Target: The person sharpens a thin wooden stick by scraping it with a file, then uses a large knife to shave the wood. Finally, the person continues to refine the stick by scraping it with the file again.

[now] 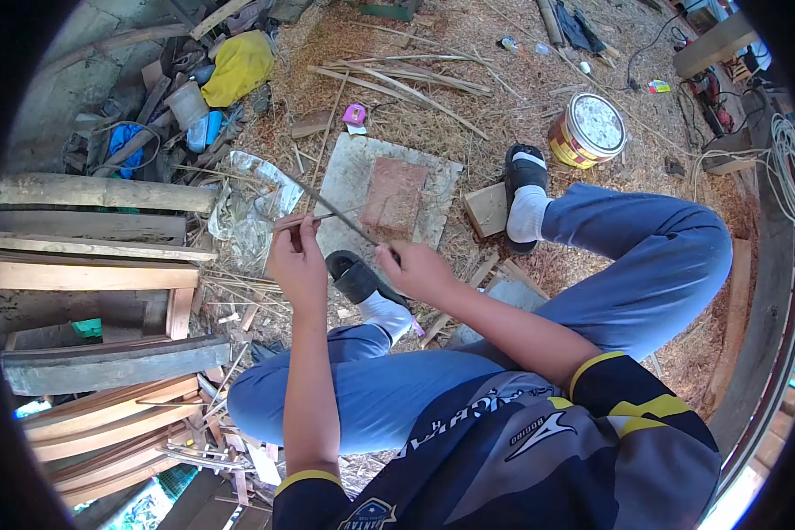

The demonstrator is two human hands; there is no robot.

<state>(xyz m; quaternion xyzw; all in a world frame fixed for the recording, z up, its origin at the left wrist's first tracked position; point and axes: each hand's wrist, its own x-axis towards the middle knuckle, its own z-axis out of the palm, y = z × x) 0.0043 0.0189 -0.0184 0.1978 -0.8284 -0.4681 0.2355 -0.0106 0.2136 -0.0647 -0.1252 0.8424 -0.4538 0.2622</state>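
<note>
On the shavings-strewn floor (539,79): pale slab (340,172) lies flat, paint bucket (571,148) upright well off to the right, reddish block (397,177) on the slab. Above the slab's near-left part, right hand (415,272) grips a long dark strip (349,225) by its lower end; left hand (298,265) pinches a thin stick (288,222). The two cross in view; can't tell if they touch. Reads as a two-handed working hold; any move from here calls for steady fingers, controlled angle.
</note>
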